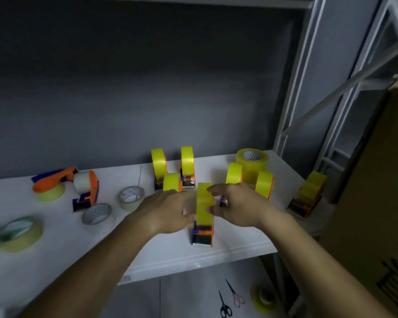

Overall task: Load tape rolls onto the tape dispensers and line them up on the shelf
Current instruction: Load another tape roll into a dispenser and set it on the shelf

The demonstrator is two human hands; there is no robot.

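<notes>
Left hand (168, 212) covers the left side of the near tape dispenser (202, 226); fingertips out of sight behind its yellow roll. Right hand (237, 206) hides the base of the dispenser behind it (233, 177). Small dispenser (172, 182) blocks the foot of the rear one (159, 165). Green-cored tape roll (19, 234) at left edge is motion-smeared. Cardboard box (381, 180) cut off at right edge; its print unreadable. Tape roll on floor (263, 297) blurred, partly behind the right forearm. Shelf (55, 255) runs off frame at left.
</notes>
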